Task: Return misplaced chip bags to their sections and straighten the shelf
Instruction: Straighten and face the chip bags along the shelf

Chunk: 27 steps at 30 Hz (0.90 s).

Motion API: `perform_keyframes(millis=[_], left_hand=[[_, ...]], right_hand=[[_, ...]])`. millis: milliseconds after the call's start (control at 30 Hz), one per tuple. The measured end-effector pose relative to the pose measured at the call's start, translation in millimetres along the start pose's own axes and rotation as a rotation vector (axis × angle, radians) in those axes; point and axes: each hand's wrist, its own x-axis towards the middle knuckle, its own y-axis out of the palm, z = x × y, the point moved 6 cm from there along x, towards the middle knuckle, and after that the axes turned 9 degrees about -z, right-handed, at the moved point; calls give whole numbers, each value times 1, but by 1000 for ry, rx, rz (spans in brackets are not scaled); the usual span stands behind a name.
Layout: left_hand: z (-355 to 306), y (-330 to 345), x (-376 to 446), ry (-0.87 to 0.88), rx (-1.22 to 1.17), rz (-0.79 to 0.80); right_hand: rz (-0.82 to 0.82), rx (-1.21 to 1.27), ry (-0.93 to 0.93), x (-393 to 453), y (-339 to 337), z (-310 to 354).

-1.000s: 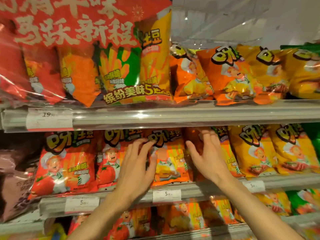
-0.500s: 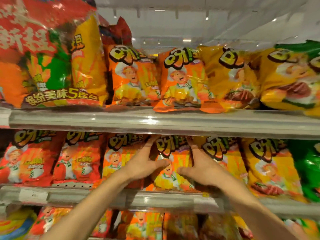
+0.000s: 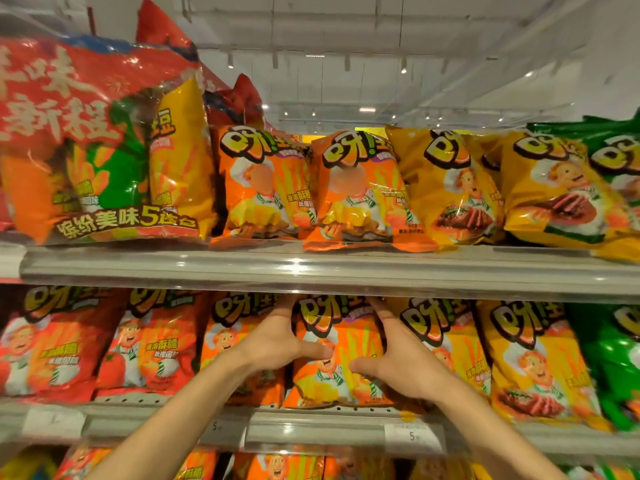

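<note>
On the middle shelf [image 3: 311, 427] an orange chip bag [image 3: 341, 323] stands upright between red bags and yellow bags. My left hand [image 3: 277, 341] holds its left edge, thumb across the front and fingers running up the side toward the shelf above. My right hand [image 3: 398, 362] holds the right edge the same way, thumb on the front. Another orange bag [image 3: 225, 327] stands just left of my left hand, partly hidden by my wrist.
Red bags [image 3: 149, 344] fill the middle shelf's left, yellow bags [image 3: 530, 358] and a green bag [image 3: 616, 358] its right. The upper shelf [image 3: 311, 268] carries a large multipack [image 3: 104, 143], two orange bags [image 3: 356, 188], yellow bags [image 3: 450, 188]. More bags sit below.
My hands have moved from lying spread over several bags to closing in on either side of one orange bag. The view has swung right and upward.
</note>
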Motion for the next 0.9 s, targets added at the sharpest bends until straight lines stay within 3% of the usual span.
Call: perform_keyframes(millis=[333, 467, 600, 900], left_hand=[[7, -2, 4, 51, 87, 20], [17, -26, -15, 199, 362, -243], [39, -43, -37, 394, 681, -490], [77, -29, -35, 317, 852, -351]], right_hand=[[-25, -171, 44, -3, 9, 3], [-121, -383, -33, -12, 12, 14], [-344, -590, -250, -13, 28, 43], [-293, -672, -288, 9, 84, 57]])
